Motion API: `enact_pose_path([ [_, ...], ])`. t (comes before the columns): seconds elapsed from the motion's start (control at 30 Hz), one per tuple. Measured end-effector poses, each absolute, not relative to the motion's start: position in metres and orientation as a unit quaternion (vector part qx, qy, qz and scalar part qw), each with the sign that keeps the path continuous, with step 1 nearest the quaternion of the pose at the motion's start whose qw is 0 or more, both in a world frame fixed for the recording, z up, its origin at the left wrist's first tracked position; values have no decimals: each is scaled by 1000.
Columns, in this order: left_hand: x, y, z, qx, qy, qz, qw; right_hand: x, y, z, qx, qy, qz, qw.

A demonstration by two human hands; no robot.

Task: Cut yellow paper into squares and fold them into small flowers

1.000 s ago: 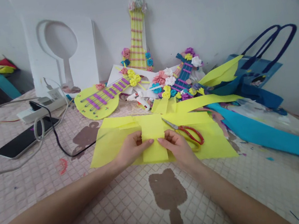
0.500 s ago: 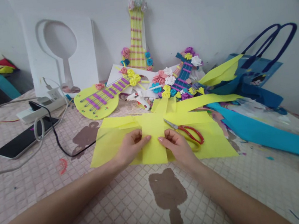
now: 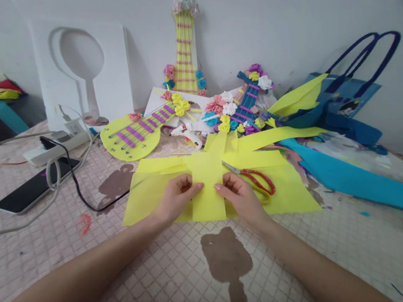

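A strip of yellow crepe paper point(image 3: 209, 198) is held upright by its two long edges. My left hand point(image 3: 177, 199) pinches its left edge between thumb and curled fingers. On the opposite edge, my right hand point(image 3: 240, 196) grips in the same way. Below and behind the strip, a wider yellow paper sheet point(image 3: 147, 195) lies flat on the table. Scissors with red handles point(image 3: 258, 181) rest on that sheet, just beyond my right hand and partly hidden by it. The far end of the strip overlaps other yellow pieces.
Decorated paper guitars point(image 3: 134, 136) lie and lean at the back, near a white glue gun point(image 3: 187, 135). A phone point(image 3: 38, 184), cables and a power strip point(image 3: 56, 146) occupy the left. Blue paper point(image 3: 363, 181) and a blue bag point(image 3: 354, 88) are at right.
Almost nothing differs. Both hands keep their grip on the yellow strip, and the view has shifted very slightly.
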State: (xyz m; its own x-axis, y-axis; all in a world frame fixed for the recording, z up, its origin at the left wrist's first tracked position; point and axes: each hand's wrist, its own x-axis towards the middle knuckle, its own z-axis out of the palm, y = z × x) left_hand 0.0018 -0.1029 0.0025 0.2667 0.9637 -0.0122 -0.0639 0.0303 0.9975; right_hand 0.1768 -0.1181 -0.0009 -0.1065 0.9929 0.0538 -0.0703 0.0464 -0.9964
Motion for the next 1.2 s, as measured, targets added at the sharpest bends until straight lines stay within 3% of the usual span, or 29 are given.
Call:
enact_pose_path([
  [0.5, 3, -100, -2, 514, 370, 490, 599, 178, -115, -2, -425, -501, 549, 517],
  [0.97, -3, -99, 13, 501, 427, 491, 571, 177, -123, 2, -416, -497, 655, 388],
  [1.2, -3, -98, 13, 494, 424, 491, 580, 176, -123, 3, -418, -500, 638, 410],
])
